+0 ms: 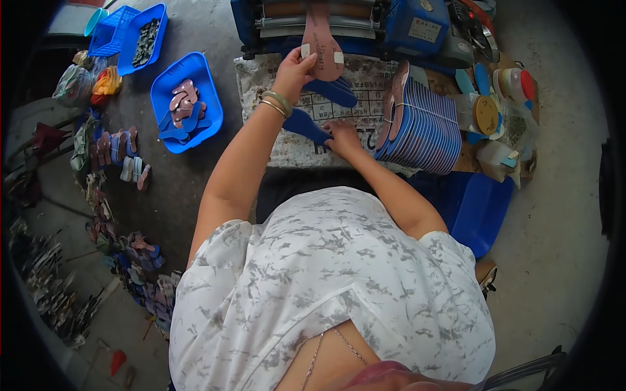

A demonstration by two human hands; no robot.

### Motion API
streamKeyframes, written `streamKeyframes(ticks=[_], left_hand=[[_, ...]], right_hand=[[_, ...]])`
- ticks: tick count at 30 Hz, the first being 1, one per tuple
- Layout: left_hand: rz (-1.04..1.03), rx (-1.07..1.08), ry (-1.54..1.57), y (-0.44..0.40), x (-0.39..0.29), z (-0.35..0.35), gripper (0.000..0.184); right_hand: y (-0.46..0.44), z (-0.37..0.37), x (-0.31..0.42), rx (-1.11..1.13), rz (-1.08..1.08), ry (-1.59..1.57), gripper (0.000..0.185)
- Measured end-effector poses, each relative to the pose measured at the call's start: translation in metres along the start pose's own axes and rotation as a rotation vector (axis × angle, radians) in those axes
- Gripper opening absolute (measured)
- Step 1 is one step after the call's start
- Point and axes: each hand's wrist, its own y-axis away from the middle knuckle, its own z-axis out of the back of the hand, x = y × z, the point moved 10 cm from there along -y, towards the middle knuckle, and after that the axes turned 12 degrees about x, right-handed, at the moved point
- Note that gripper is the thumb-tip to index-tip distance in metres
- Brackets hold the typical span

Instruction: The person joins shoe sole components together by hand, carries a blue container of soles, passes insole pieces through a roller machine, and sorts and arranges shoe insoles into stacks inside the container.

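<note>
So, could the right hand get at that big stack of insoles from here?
Probably yes: the right hand is close beside the stack, with nothing visible between them, though its fingers are at a blue insole now.

From where I stand, the big dark "2" (371,141) is the one mark I can read with confidence, printed on the pale, stained sheet (261,85) spread over the bench. Its printed grid holds small Chinese-looking characters, too blurred to make out. The pink sole-shaped piece (321,40) carries faint dark lettering I can't read, nor can I read the white label (425,29) on the blue machine housing (405,34).
</note>
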Motion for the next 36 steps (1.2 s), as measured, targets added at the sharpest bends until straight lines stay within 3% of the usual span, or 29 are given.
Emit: streamKeyframes(ticks=[2,3,6,7,8,10,11,13,14,15,17,18,19,22,25,31,33,36], left_hand=[[-0.025,-0.004,-0.021,-0.005,-0.007,0.001,0.042],[-0.027,-0.064,-0.145,-0.005,-0.013,0.007,0.047],[-0.032,-0.194,-0.393,0.006,-0.028,0.028,0.058],[0.083,-0.102,-0.614,0.016,-0.023,0.029,0.065],[0.199,-0.005,-0.834,0.026,-0.015,0.028,0.072],[0.62,0.097,-0.66,0.077,0.011,0.019,0.063],[0.619,0.093,-0.662,0.092,0.013,0.025,0.063],[0.71,0.427,0.044,0.126,0.043,-0.012,0.05],[0.712,0.426,0.044,0.133,0.048,-0.014,0.05],[0.567,0.341,0.088,0.129,0.039,-0.014,0.045],[0.274,0.168,0.173,0.122,0.02,-0.006,0.036],[0.272,0.165,0.175,0.119,0.025,-0.005,0.036],[0.229,0.114,0.169,0.115,0.03,0.002,0.035],[0.144,0.015,0.155,0.098,0.035,0.012,0.035],[0.015,-0.068,0.175,0.075,0.025,0.01,0.028],[-0.037,-0.092,0.187,0.033,0.022,0.009,0.025],[-0.049,-0.1,0.197,0.021,0.016,0.005,0.02],[-0.054,-0.1,0.165,-0.002,0.007,0.006,0.03]], right_hand=[[-0.004,-0.014,-0.011,0.202,-0.058,-0.317,0.037],[-0.002,-0.01,-0.013,0.201,-0.058,-0.316,0.037],[0.014,0.034,-0.003,0.092,0.031,-0.512,0.021],[0.016,0.05,0.001,0.091,0.033,-0.513,0.021],[0.02,0.083,0.015,-0.045,0.158,-0.365,0.02],[0.035,0.136,0.049,-0.314,0.399,-0.062,0.018],[0.031,0.148,0.053,-0.315,0.403,-0.063,0.018],[0.034,0.178,0.068,-0.502,0.477,0.084,0.024],[0.035,0.185,0.073,-0.593,0.512,0.158,0.026],[0.029,0.182,0.069,-0.592,0.511,0.157,0.026],[0.01,0.172,0.029,-0.666,0.243,0.012,0.038],[0.005,0.165,0.01,-0.697,0.11,-0.058,0.044],[0.002,0.155,0.005,-0.693,0.113,-0.058,0.044],[-0.027,0.105,-0.023,-0.303,-0.133,0.168,0.054],[-0.038,0.091,-0.035,-0.31,-0.156,0.17,0.049],[-0.047,0.082,-0.053,-0.328,-0.212,0.141,0.038],[-0.036,0.085,-0.041,-0.323,-0.14,-0.004,0.037],[-0.018,0.09,-0.03,-0.291,-0.09,-0.149,0.034]])
